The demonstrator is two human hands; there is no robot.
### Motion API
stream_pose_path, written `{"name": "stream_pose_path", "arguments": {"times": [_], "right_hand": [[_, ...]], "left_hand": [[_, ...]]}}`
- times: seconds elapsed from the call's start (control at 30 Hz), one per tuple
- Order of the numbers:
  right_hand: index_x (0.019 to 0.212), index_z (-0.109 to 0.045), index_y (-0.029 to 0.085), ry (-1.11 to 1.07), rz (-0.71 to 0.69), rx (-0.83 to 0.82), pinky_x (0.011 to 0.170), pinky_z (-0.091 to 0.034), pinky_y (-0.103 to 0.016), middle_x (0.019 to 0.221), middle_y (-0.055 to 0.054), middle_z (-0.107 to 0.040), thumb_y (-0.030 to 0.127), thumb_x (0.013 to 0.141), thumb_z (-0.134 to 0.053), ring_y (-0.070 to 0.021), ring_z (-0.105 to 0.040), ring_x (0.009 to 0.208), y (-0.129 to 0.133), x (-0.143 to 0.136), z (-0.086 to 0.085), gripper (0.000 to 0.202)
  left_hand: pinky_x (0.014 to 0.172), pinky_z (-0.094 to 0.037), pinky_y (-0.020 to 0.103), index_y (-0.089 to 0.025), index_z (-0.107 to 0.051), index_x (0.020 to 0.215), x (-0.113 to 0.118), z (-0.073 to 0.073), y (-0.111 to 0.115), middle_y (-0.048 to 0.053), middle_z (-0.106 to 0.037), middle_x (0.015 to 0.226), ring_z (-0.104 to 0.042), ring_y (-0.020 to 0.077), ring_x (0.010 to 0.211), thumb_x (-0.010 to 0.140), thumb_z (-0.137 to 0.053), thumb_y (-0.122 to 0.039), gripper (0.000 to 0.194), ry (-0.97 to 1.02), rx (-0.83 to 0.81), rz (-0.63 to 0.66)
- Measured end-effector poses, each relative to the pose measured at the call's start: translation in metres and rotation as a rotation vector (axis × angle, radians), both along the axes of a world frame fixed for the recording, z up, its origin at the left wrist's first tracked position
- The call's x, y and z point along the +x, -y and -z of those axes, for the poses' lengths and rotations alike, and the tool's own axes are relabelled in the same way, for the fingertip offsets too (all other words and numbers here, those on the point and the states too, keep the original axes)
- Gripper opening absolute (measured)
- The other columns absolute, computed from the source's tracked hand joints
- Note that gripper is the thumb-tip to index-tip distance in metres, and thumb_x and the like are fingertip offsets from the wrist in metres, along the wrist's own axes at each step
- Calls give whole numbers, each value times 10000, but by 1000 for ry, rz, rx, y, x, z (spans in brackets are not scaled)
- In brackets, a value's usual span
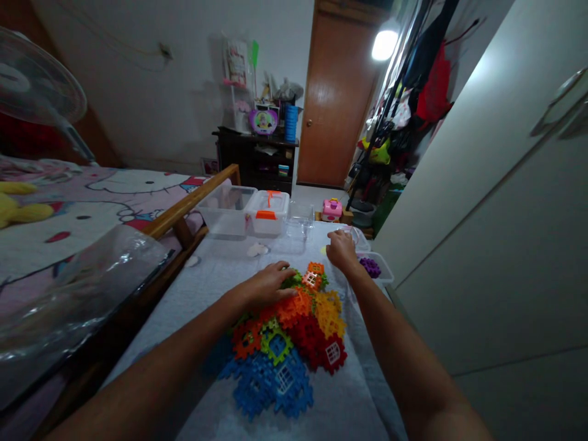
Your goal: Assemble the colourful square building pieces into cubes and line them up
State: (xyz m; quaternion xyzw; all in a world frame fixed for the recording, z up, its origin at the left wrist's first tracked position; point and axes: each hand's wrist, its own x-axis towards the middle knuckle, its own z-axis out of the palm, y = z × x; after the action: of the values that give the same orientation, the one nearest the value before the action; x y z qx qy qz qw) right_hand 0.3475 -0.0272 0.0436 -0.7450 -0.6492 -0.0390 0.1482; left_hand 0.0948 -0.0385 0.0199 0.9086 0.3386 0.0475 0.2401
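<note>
A pile of toy gear pieces lies on the cloth-covered surface (211, 275), with blue pieces (257, 386) nearest, red ones (312, 340) at right, yellow-orange ones (329, 313) behind them and orange ones (294, 306) in the middle. My left hand (271, 283) rests on the pile's far left part, over green and orange pieces, fingers apart. Beyond the pile to the right, my right hand (340, 248) is beside a clear container (362, 239), its fingers bent together; whatever they may hold is hidden. Purple pieces (370, 267) lie in a clear box (388, 269) near my right wrist.
Along the far edge stand an open clear bin (227, 214), a lidded box with orange latches (270, 214) and a clear container (301, 217). A wooden rail (193, 205) and plastic bag (92, 288) are left. A white cabinet (482, 214) borders the right.
</note>
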Motion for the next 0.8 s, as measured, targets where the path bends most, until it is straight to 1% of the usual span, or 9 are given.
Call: {"name": "stream_pose_path", "arguments": {"times": [0.07, 0.13, 0.23, 0.33, 0.47, 0.57, 0.67, 0.8], "right_hand": [[1152, -679, 138, 80, 82, -5, 973, -417, -434, 1267, -200, -597, 116, 866, -494, -328, -505, 1197, -3, 9, -6, 341], [1174, -656, 114, 102, 190, 6, 965, -417, -441, 1256, -221, -594, 117, 881, -469, -335, -509, 1192, -8, 19, -9, 347], [1226, -597, 56, 60, 352, -21, 936, -435, -434, 1227, -256, -597, 129, 899, -437, -339, -542, 1166, -14, 36, -9, 372], [1254, -562, 23, 2, 432, -42, 923, -449, -392, 1232, -273, -594, 135, 907, -432, -325, -572, 1161, -20, 50, -9, 387], [1250, -578, 2, -26, 458, -54, 925, -460, -355, 1220, -280, -620, 133, 917, -432, -315, -608, 1157, -26, 60, -8, 387], [1198, -645, 18, -37, 441, -83, 890, -481, -336, 1137, -267, -680, 110, 900, -452, -299, -660, 1091, -29, 63, -7, 367], [1119, -715, 63, -40, 403, -112, 851, -493, -312, 1085, -246, -716, 100, 880, -480, -283, -692, 1040, -32, 60, -6, 337], [1108, -726, 66, -23, 360, -130, 836, -491, -291, 1130, -241, -711, 86, 885, -470, -279, -690, 1057, -35, 51, -11, 341]], "left_hand": [[1147, -345, 425, -224, -538, 1390, -3, 0, 3, 132, -446, 1495, -445, 312, 1365, 895, -551, -501, 567, 23, -3, -2], [1149, -348, 433, -218, -533, 1392, -5, 0, 6, 135, -463, 1483, -453, 314, 1359, 883, -575, -473, 572, 41, -13, 5], [1156, -342, 438, -203, -524, 1401, -7, 0, 10, 147, -460, 1484, -442, 316, 1368, 872, -596, -451, 588, 58, -14, 3], [1166, -325, 457, -212, -521, 1401, -8, 5, 12, 146, -428, 1509, -408, 323, 1392, 875, -599, -453, 584, 80, 7, -23], [1174, -313, 459, -240, -501, 1416, -9, 13, 12, 121, -412, 1525, -391, 305, 1406, 900, -578, -465, 568, 128, 18, -16], [1172, -317, 450, -241, -511, 1406, -9, 16, 11, 112, -442, 1506, -405, 294, 1392, 916, -557, -495, 554, 159, 15, 4], [1160, -334, 433, -235, -526, 1395, -8, 15, 10, 110, -472, 1480, -424, 287, 1373, 924, -535, -530, 556, 172, 10, 9], [1152, -341, 450, -227, -568, 1351, -6, 15, 9, 125, -492, 1460, -429, 292, 1366, 919, -534, -548, 539, 199, 27, -23]]}}
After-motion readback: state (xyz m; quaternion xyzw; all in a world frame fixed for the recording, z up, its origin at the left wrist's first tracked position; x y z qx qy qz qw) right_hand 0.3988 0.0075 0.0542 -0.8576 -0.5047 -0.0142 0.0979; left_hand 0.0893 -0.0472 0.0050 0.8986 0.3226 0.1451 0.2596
